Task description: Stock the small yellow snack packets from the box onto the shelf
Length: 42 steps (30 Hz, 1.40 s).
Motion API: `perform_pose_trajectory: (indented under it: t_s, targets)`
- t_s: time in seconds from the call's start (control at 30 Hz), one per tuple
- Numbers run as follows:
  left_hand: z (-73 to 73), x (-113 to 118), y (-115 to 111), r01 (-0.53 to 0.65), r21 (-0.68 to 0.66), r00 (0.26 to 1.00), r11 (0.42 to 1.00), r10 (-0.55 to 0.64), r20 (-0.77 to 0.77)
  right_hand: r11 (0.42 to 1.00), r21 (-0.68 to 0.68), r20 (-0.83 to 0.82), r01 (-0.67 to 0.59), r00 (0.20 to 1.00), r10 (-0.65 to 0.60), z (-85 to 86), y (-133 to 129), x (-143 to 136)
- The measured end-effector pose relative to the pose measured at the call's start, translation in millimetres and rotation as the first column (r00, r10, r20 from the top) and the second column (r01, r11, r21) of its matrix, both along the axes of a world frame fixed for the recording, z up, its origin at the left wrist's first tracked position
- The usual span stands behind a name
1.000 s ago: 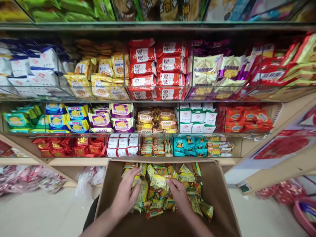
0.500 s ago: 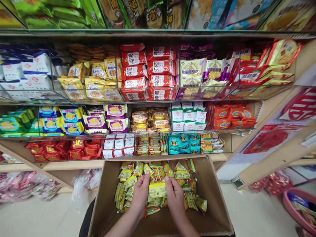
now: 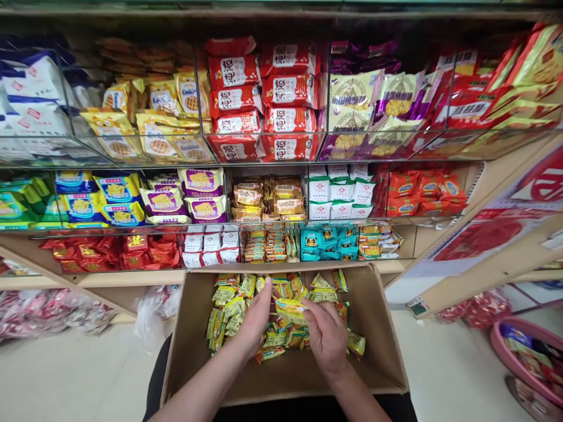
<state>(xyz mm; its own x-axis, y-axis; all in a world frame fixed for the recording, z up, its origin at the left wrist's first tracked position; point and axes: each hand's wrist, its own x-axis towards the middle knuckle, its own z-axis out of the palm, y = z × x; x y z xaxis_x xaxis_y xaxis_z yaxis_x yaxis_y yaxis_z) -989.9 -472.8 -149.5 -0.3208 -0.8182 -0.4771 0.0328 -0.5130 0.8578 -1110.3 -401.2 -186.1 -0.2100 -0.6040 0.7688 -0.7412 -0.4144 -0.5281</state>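
Inside the cardboard box (image 3: 369,351) we see many small yellow packets (image 3: 229,310) lying loosely. Over this box, our right hand (image 3: 326,334) pinches one wrapped packet (image 3: 288,310) by its right end, between thumb and fingers. Our left hand (image 3: 254,322), also over the box, is just beside the other end; its thumb points up, but we cannot tell if its fingers hold something. Behind the box are snack shelves (image 3: 132,280); to its right, a pink basin (image 3: 497,343).
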Motion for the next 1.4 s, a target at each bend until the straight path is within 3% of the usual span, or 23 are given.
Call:
perform_pose_trajectory:
  t_s: [0.07, 0.1, 0.17, 0.27, 0.37, 0.43, 0.5, 0.53, 0.67, 0.8, 0.87, 0.93, 1.0, 1.03, 1.07, 1.13, 1.23, 1.33, 1.4]
  targets:
    - [6.0, 3.0, 1.7, 0.193, 0.236, 0.973, 0.952, -0.156, -0.169, 0.996, -0.007, -0.091, -0.089, 0.992, 0.088, 3.5, 6.7, -7.1]
    - [7.3, 5.0, 2.9, 0.251, 0.278, 0.949, 0.927, -0.18, -0.257, 0.991, 0.007, -0.108, -0.13, 0.986, 0.13, 4.5, 10.3, -8.3]
    - [7.2, 8.9, 5.5, 0.247, 0.216, 0.921, 0.945, -0.16, -0.355, 0.983, 0.074, -0.031, -0.165, 0.985, 0.168, 5.2, 17.0, -5.7]
    - [4.9, 11.5, 8.8, 0.167, 0.021, 0.932, 0.986, -0.151, -0.329, 0.96, 0.229, 0.361, -0.159, 0.93, 0.068, 2.2, 21.9, 5.7]
    - [4.6, 9.7, 10.5, 0.152, -0.118, 0.937, 0.981, -0.18, -0.298, 0.89, 0.319, 0.778, -0.327, 0.627, -0.049, -4.3, 18.1, 14.9]
    - [4.8, 7.9, 10.6, 0.13, -0.157, 0.932, 0.979, -0.175, -0.318, 0.838, 0.288, 0.906, -0.463, 0.415, -0.083, -7.3, 13.2, 16.5]
    - [3.7, 6.7, 10.2, 0.121, -0.14, 0.938, 0.983, -0.16, -0.307, 0.821, 0.243, 0.949, -0.517, 0.302, -0.091, -7.5, 9.1, 15.3]
    - [2.5, 6.5, 10.2, 0.125, -0.123, 0.947, 0.984, -0.155, -0.281, 0.824, 0.234, 0.954, -0.517, 0.287, -0.09, -6.9, 7.8, 14.3]
    - [-6.5, 7.6, 11.0, 0.208, -0.112, 0.966, 0.972, -0.222, -0.131, 0.806, 0.297, 0.908, -0.512, 0.414, -0.072, -6.7, 7.2, 9.8]
    - [-9.8, 19.1, 4.1, 0.255, -0.281, 0.965, 0.925, -0.262, 0.012, 0.708, 0.427, 0.808, -0.562, 0.589, -0.02, -12.6, 9.1, 0.5]
    - [-3.9, 33.9, -9.8, 0.19, -0.465, 0.98, 0.864, -0.139, 0.143, 0.717, 0.48, 0.736, -0.507, 0.676, -0.015, -10.4, 8.0, -7.6]
    - [6.6, 53.7, -32.3, 0.154, -0.665, 0.949, 0.731, 0.079, 0.307, 0.775, 0.494, 0.674, -0.394, 0.736, -0.055, -1.4, 2.8, -17.3]
    - [18.1, 73.6, -60.5, 0.249, -0.789, 0.841, 0.562, 0.279, 0.464, 0.831, 0.485, 0.612, -0.272, 0.784, -0.101, 13.3, -9.1, -27.1]
    - [22.7, 81.7, -74.8, 0.333, -0.792, 0.763, 0.512, 0.348, 0.545, 0.847, 0.482, 0.566, -0.224, 0.818, -0.106, 21.6, -18.2, -31.6]
    - [25.9, 88.1, -88.1, 0.4, -0.769, 0.679, 0.498, 0.403, 0.614, 0.85, 0.49, 0.5, -0.192, 0.861, -0.093, 29.7, -29.5, -35.6]
    - [27.2, 95.2, -108.9, 0.488, -0.672, 0.498, 0.557, 0.455, 0.738, 0.825, 0.54, 0.324, -0.17, 0.946, -0.017, 42.5, -57.7, -41.3]
    - [20.0, 96.2, -122.0, 0.543, -0.518, 0.27, 0.661, 0.447, 0.853, 0.705, 0.699, 0.102, -0.121, 0.992, 0.07, 46.1, -107.8, -42.9]
    - [12.1, 95.5, -121.3, 0.597, -0.484, 0.19, 0.639, 0.474, 0.86, 0.582, 0.81, 0.042, -0.068, 0.997, 0.058, 29.7, -157.7, -37.7]
    - [9.3, 96.8, -119.5, 0.627, -0.484, 0.17, 0.611, 0.499, 0.85, 0.545, 0.837, 0.031, -0.052, 0.998, 0.047, 12.5, -188.7, -31.9]
